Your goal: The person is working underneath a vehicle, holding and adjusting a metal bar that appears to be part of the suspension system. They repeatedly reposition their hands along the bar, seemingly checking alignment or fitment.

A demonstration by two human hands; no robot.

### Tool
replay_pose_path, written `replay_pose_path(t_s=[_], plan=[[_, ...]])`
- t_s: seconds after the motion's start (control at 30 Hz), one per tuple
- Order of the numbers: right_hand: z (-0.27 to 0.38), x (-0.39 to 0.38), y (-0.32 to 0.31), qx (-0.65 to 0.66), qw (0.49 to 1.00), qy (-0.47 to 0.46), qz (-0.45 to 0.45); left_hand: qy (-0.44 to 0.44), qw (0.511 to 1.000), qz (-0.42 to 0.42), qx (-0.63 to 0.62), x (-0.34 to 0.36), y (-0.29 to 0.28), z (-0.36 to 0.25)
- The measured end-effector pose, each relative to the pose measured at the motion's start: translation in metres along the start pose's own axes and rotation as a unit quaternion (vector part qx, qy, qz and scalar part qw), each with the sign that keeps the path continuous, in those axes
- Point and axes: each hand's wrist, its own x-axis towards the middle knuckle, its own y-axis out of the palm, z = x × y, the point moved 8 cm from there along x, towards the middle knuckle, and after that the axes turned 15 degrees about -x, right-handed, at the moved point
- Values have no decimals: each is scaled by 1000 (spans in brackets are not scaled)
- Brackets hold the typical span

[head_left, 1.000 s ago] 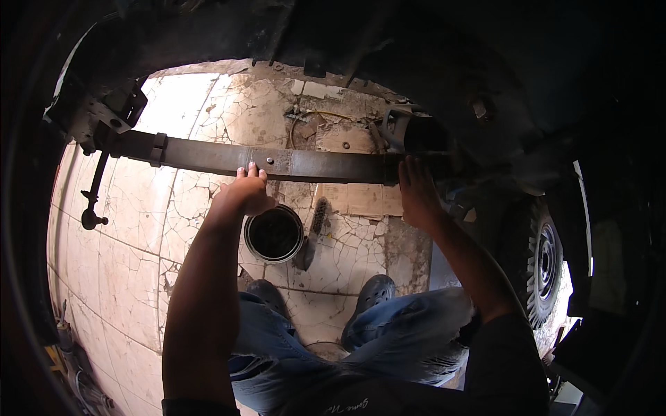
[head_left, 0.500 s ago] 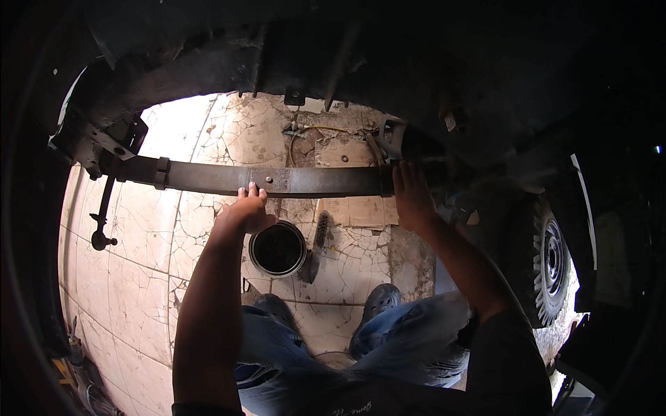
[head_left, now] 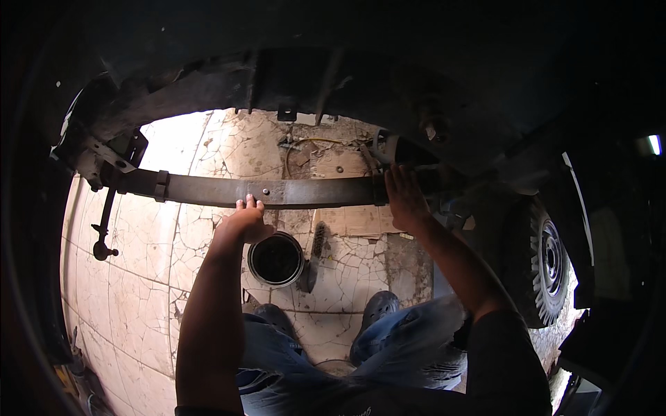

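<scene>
A flat steel leaf spring (head_left: 208, 190) runs across the view beneath the dark vehicle body, with a clip (head_left: 161, 186) near its left end and a small stud at its middle. My left hand (head_left: 243, 223) grips its near edge just left of that stud, fingertips on the steel. My right hand (head_left: 406, 197) has its fingers laid over the spring further right, gripping it. A rod with a ball joint (head_left: 103, 246) hangs at the left end. Below my left hand, a round metal can (head_left: 275, 258) stands on the floor beside a bristle brush (head_left: 319, 239).
The dark wheel-arch metal (head_left: 215, 80) overhangs the spring. A tyre on a steel rim (head_left: 548, 260) stands at the right. Cardboard (head_left: 350, 220) and a yellow hose (head_left: 312, 141) lie on the cracked tile floor (head_left: 125, 291). Tools (head_left: 87, 385) sit at lower left, and my feet are below.
The whole scene sits lower in the picture and more of the dark metal above shows, as the view has tilted. Both hands remain on the spring.
</scene>
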Motion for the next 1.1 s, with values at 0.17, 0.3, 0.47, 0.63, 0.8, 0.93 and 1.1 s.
replay_pose_path(t_s=[0.17, 0.3, 0.47, 0.63, 0.8, 0.93, 1.1], plan=[[11, -17, -2, -12, 999, -21, 28, 45, 999, -17, -16, -8, -3, 2], [9, -14, -1, -9, 1000, -1, 3, 29, 999, -8, -10, -6, -2, -4], [-4, 11, -2, 23, 999, 26, 28, 25, 1000, -13, 9, -4, -4, -6], [4, -7, -2, -8, 999, -3, 34, 42, 999, -19, 0, -8, -3, -3], [11, -21, 6, -18, 999, -13, 36, 32, 999, -14, 8, -8, -1, -3], [3, -6, 8, 22, 1000, 19, 2, 24, 999, -18, 9, -4, -2, -7], [-2, 6, 11, 12, 1000, 15, -15, 4, 1000, -8, 23, 0, 0, -5]])
